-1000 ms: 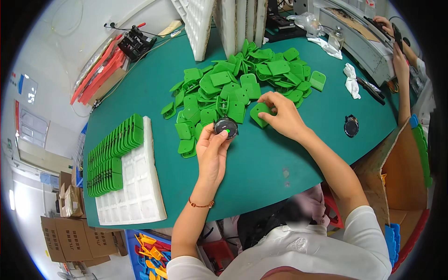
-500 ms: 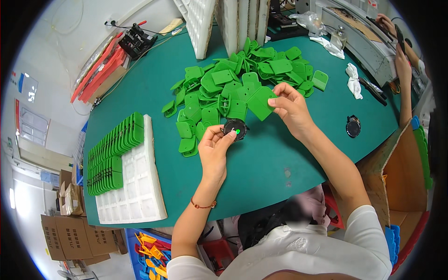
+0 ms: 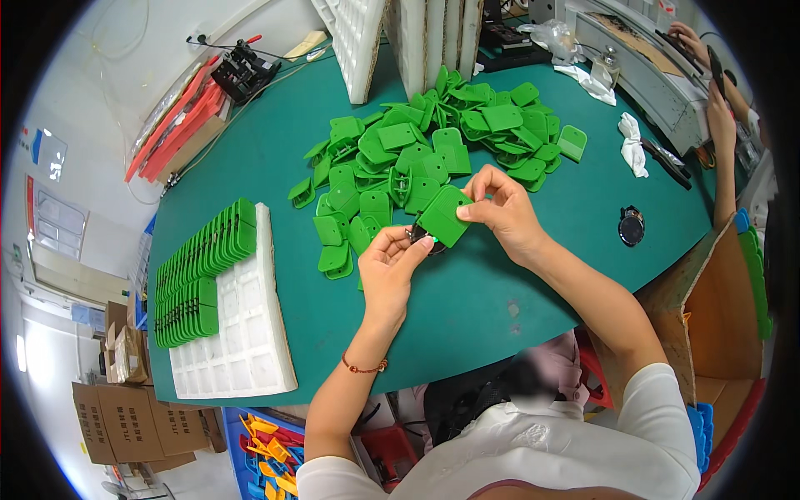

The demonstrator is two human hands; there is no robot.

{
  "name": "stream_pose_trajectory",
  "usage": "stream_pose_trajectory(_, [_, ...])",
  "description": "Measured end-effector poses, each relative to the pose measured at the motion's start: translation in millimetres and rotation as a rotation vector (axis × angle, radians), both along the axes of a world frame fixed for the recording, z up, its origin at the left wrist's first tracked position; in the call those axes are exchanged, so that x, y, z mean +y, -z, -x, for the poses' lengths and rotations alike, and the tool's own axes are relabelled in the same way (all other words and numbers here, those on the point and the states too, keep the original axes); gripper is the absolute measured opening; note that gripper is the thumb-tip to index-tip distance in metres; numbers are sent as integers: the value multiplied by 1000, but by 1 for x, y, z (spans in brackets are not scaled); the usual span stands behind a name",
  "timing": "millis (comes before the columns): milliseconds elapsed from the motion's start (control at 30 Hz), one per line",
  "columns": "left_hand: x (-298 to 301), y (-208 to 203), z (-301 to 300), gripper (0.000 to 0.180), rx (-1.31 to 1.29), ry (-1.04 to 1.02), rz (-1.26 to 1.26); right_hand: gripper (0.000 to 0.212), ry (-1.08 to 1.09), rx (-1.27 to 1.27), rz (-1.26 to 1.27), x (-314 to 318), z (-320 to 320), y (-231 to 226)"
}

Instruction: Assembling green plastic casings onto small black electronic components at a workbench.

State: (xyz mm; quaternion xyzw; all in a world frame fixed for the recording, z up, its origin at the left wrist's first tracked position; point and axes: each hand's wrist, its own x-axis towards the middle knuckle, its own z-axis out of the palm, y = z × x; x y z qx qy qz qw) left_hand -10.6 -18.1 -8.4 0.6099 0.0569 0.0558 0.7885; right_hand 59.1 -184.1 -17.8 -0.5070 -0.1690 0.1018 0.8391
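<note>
At far left we saw brown cartons (image 3: 142, 423) beyond the green tabletop (image 3: 500, 287). Next came a white foam tray (image 3: 272, 308), along whose left and upper part stood two rows of green clips (image 3: 187, 315), set on edge. Below the table's near edge we noted a blue bin (image 3: 233, 433) of yellow, red and blue clips (image 3: 272, 450). The left hand (image 3: 387, 271) was nearly closed — its thumb and fingers pinched a round black watch body (image 3: 436, 249), showing a small green light, above the tabletop and in front of a loose heap of green clips (image 3: 400, 142). A single green plastic clip (image 3: 444, 215) overlapped the watch body's upper part; whether the two touched, we could not tell. The right hand (image 3: 505, 212), thumb and fingers drawn together, gripped that clip by its right-hand side. Farther right we observed a crumpled white tissue (image 3: 632, 146) and, nearer us, a second black watch (image 3: 631, 226) lying on the tabletop — with a co-worker's forearm (image 3: 724, 167) at the far right.
</note>
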Motion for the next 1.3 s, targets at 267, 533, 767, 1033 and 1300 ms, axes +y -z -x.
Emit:
stream_pose_trajectory(267, [6,4,-1,20,-68,-7,131,19,-92,-167,22,-6,-11,-5])
stream_pose_trajectory(533, [9,-2,-1,38,56,187,466,28,941,-914,1387,-48,-47,18])
stream_pose_trajectory(767, [10,12,-3,27,235,348,452,17,848,-999,1134,-37,-49,10])
stream_pose_trajectory(1033, [-1,9,0,32,167,278,188,41,-365,404,-59,-19,-28,-2])
stream_pose_trajectory(1300, [-4,3,1,33,157,278,47,39,-183,7,432,-12,-18,-3])
